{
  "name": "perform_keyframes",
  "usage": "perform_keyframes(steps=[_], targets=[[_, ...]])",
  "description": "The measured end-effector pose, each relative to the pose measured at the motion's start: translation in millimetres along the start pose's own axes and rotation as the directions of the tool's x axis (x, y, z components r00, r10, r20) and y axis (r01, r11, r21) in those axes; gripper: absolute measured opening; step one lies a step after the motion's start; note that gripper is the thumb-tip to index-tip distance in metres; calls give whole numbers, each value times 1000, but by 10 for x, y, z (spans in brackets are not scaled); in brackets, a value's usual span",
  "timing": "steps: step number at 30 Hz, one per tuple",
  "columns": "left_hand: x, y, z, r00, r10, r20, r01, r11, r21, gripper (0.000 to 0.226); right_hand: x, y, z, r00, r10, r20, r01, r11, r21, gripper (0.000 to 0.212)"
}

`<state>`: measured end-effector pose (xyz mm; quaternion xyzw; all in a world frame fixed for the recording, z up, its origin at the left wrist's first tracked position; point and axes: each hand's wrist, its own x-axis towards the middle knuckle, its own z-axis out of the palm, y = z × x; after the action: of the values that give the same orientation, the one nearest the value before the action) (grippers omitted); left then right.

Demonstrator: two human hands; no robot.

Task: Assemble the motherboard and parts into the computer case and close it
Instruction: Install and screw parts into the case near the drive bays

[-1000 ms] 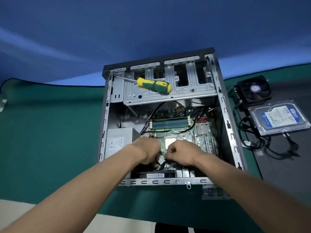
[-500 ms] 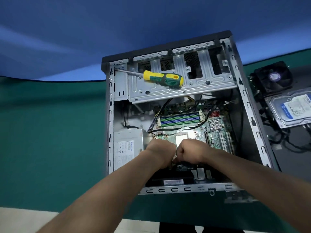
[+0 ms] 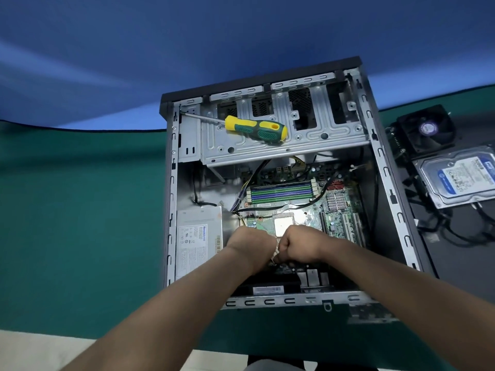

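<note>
Computer case laid on its side on the green surface, side panel off, interior exposed. Grey metal frame, dark outer shell.

Motherboard seated flat in the case floor: green board, four memory slots in blue and green, a small finned heatsink, a pale square processor socket near the middle. Black cables are seen crossing over the board.

Power supply set in the case's left part, grey box with a printed label, just beside the board.

Drive cage spans the far end of the case. A screwdriver with a yellow and green handle is laid on top of it, shaft pointing left.

Left hand and right hand are held knuckle to knuckle over the near half of the board, just below the socket. Both sets of fingers are curled tight; a small pale part is glimpsed between them. What it is, and which hand grips it, cannot be told.

Outside the case, on the right: a black fan and a hard drive with a blue and white label, lying on a dark mat with loose black cables.
</note>
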<state>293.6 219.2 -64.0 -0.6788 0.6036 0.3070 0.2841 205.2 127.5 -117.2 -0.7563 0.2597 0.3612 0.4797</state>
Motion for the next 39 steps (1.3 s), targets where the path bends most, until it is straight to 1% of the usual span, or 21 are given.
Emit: perform_keyframes(steps=[5,9,12,15,17,19,22,23,24,26,28,30,32,35,37,39], targets=[[10,10,35,999,-34,-11,33,998,-62,18,-31,-15,-12,1000,8,-2,-8,1000,-26,37],[42,5,47,997,-72,9,73,988,-136,15,-39,-48,-1,1000,17,-12,-18,996,-85,37],[68,1,50,996,-86,-2,85,981,-176,13,-63,-88,4,999,27,-39,-32,989,-144,32],[74,-11,47,995,-98,4,96,966,-239,11,-125,-132,24,998,28,-60,-39,982,-187,21],[87,-23,41,994,-108,22,110,954,-278,8,-177,-141,31,994,29,-101,-48,979,-197,14],[98,-45,35,992,-126,16,125,941,-314,11,-235,-131,12,985,31,-167,-58,986,-158,13],[70,-37,33,986,-164,-7,151,925,-348,29,-352,-79,-40,954,12,-298,-39,995,-87,14],[60,-18,40,985,-175,-9,162,929,-334,30,-405,-54,-53,939,-2,-344,-25,997,-74,15],[42,9,42,984,-176,-13,163,935,-314,26,-467,-32,-62,921,-16,-389,-10,998,-64,18],[-6,74,39,985,-174,15,172,950,-261,4,-596,-3,-86,879,-49,-474,29,998,-49,24],[-83,132,1,982,-188,20,187,952,-241,13,-723,8,-107,831,-96,-547,92,995,-34,25],[-155,185,-98,976,-210,-58,192,956,-220,13,-867,5,-119,776,-149,-612,186,983,-4,23],[-213,278,-257,954,-246,-171,198,947,-253,8,-1012,5,-125,700,-179,-692,307,949,65,23],[-187,486,-513,880,-326,-345,152,882,-446,13,-1244,41,-224,557,-95,-825,497,834,239,23],[-102,653,-710,795,-369,-482,59,837,-544,13,-1408,130,-361,477,-66,-877,545,804,237,22],[30,838,-921,699,-393,-598,-47,809,-586,11,-1571,277,-523,416,-45,-908,563,797,218,20]])
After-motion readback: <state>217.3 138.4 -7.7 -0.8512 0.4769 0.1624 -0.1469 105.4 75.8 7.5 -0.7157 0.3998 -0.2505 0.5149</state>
